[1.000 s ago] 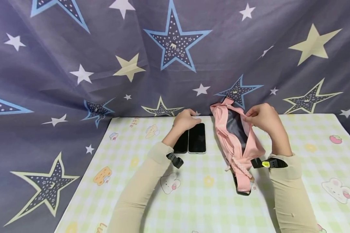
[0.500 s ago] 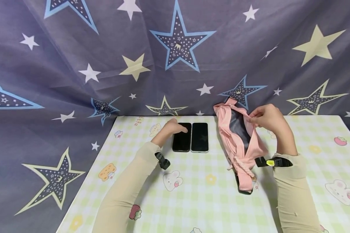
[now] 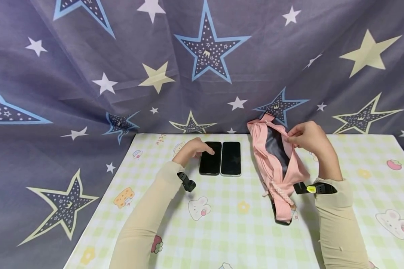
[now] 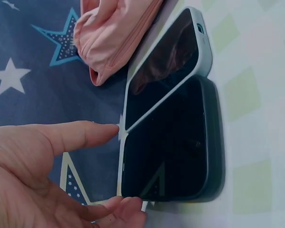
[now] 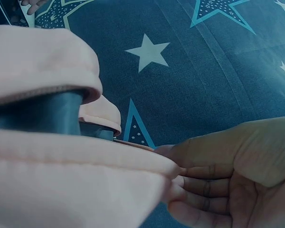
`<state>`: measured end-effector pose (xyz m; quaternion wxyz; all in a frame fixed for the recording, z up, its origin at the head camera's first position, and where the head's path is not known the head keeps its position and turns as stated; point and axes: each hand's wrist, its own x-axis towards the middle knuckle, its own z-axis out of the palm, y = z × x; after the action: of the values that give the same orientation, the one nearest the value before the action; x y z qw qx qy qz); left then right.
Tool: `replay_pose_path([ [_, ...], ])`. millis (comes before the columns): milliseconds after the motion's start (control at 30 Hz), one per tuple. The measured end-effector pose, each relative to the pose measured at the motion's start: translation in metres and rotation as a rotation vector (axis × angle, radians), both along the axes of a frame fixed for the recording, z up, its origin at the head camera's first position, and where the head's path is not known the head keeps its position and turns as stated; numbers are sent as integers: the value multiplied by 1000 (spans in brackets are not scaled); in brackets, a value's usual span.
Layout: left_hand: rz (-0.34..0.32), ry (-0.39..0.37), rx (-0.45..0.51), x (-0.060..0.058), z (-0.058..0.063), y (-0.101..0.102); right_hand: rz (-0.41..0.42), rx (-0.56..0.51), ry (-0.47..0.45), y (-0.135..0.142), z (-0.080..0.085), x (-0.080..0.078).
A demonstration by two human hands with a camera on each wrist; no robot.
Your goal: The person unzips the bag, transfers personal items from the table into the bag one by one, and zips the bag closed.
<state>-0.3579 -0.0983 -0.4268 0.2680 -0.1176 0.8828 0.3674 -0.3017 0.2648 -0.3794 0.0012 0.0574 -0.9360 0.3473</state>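
Note:
Two dark-screened smartphones lie side by side, screens up, on the tablecloth: the left phone (image 3: 210, 164) in a black case, the right phone (image 3: 231, 158) with a pale rim. My left hand (image 3: 192, 147) is at the far left corner of the black-cased phone. In the left wrist view its thumb (image 4: 88, 135) is stretched out, and the fingertips (image 4: 128, 206) reach the phone's edge. To the right lies a pink fabric bag (image 3: 264, 158) with its zipped mouth spread, showing a grey lining (image 3: 277, 145). My right hand (image 3: 309, 137) pinches the right edge of that opening.
A dark star-patterned curtain (image 3: 121, 93) hangs right behind the table's back edge. The green-checked tablecloth (image 3: 222, 216) extends in front of the phones and on both sides. A strap end with a black buckle (image 3: 282, 223) points toward me from the bag.
My left hand has moved left, from above the phones to the black-cased phone's left side, uncovering both screens. The right hand keeps hold of the bag's edge.

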Motion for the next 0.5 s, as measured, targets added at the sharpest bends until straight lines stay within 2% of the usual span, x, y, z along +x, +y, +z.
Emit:
replay_pose_path([
  [200,-38,14,15,2,0,-6,0,8,5,0,0,-2],
  [333,-82,5,-48,3,-2,-6,1,16,6,0,-1,-2],
  [500,-102,7,-126,4,-5,-5,4,21,-11,-3,-2,-3],
])
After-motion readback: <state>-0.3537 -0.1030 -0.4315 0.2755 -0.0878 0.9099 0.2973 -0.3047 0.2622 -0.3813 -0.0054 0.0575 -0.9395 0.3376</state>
